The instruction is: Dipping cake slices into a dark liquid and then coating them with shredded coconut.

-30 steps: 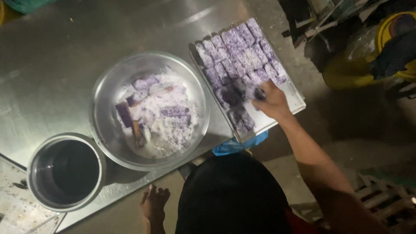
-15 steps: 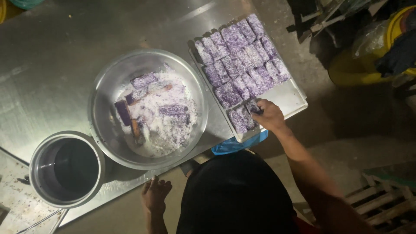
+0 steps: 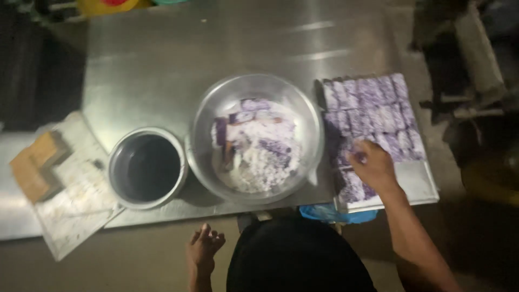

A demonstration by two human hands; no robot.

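1. head view: steel tabletop (image 3: 216,59), frame is motion-blurred, low light.
2. right hand (image 3: 373,167) rests on the tray (image 3: 419,186) at the right, fingers curled down onto the purple pieces (image 3: 373,105) near the tray's front rows. cannot tell if it actually pinches a piece; blur hides the fingertips.
3. purple pieces sit in tight rows covering most of the tray; front right corner of the tray is bare.
4. left hand (image 3: 204,249) hangs below the tabletop edge, fingers loosely spread, holding nothing, touching nothing.
5. big metal bowl (image 3: 257,138) just left of the tray, holds white flaky coating and a few purple pieces.
6. smaller pot (image 3: 147,167) left of the bowl, dark inside.
7. wooden block (image 3: 38,165) on a board at the far left.
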